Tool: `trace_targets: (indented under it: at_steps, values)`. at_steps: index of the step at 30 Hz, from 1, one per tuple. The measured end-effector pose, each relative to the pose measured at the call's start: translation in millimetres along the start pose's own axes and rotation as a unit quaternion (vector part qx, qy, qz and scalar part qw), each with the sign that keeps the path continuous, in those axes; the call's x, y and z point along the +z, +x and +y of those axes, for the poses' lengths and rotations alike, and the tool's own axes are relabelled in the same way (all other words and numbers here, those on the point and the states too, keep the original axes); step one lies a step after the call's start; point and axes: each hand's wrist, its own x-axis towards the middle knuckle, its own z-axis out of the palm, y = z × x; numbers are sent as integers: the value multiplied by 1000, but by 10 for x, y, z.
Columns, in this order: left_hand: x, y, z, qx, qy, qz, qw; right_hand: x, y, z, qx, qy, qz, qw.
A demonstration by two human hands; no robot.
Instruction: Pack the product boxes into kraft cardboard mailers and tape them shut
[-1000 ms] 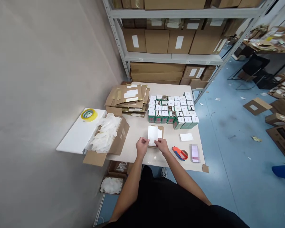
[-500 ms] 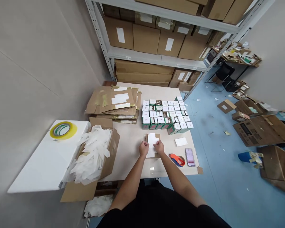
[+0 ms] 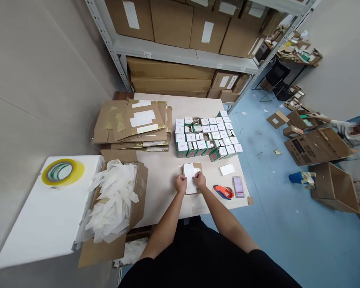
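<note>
In the head view, a small piece of cardboard point(image 3: 199, 165) lies near the front of the table, with white paper point(image 3: 189, 171) on top of it. My left hand point(image 3: 180, 184) is closed at the paper's left edge, thumb and fingers pinched together. My right hand point(image 3: 199, 180) pinches the paper from the right side, its fingertips over the sheet. Whether the cardboard is a flat piece or a thin box is too small to tell. To the right lie an orange and blue tape dispenser point(image 3: 223, 192), a white card point(image 3: 227, 169) and a blurred phone-like object point(image 3: 238, 187).
Rows of white-and-green small boxes point(image 3: 201, 147) stand behind my hands. Flattened cardboard point(image 3: 114, 120) is stacked at the back left. A carton of white paper strips point(image 3: 142, 184) and a tape roll point(image 3: 61, 171) are leftward. A person point(image 3: 352, 134) is among cartons at far right.
The white paper has shifted left on the cardboard, and both hands stay pinched at it. My view has tilted, and a person now appears at the far right.
</note>
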Motion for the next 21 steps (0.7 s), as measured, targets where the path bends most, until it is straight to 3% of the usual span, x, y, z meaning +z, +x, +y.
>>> trace_targets:
  at_steps: [21]
  values:
    - [-10, 26, 99, -7, 88, 8, 996, 53, 27, -54, 17, -75, -19, 997]
